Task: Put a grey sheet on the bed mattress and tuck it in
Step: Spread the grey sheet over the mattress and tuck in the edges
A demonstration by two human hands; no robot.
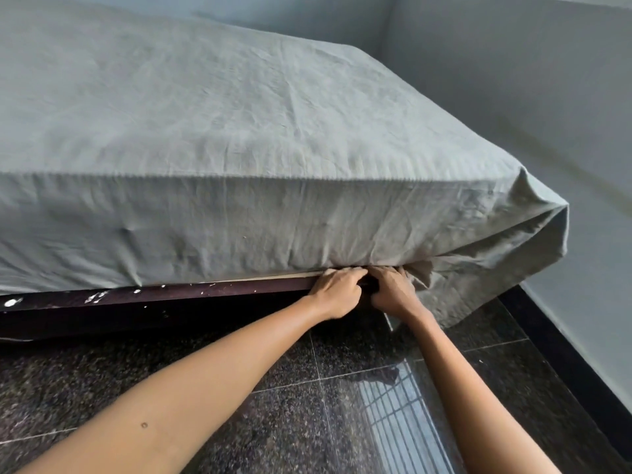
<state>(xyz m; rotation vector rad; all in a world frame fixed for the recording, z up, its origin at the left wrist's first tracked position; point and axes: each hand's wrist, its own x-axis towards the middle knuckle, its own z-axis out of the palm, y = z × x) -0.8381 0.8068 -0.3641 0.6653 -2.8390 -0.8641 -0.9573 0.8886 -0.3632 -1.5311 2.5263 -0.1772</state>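
Observation:
A grey sheet (219,124) covers the whole mattress, top and near side. Along the near side its lower edge disappears under the mattress, above the dark bed frame (171,295). At the right corner a loose flap of sheet (478,278) hangs down toward the floor. My left hand (337,290) and my right hand (393,289) sit side by side at the bottom edge of the mattress near that corner. Their fingers are curled and pushed into the gap between mattress and frame, with sheet fabric bunched around them. The fingertips are hidden.
The dark frame carries white paint flecks. A dark speckled tile floor (307,405) lies below, with a window reflection on it. A pale wall (547,97) runs close along the bed's right side, leaving a narrow strip of floor.

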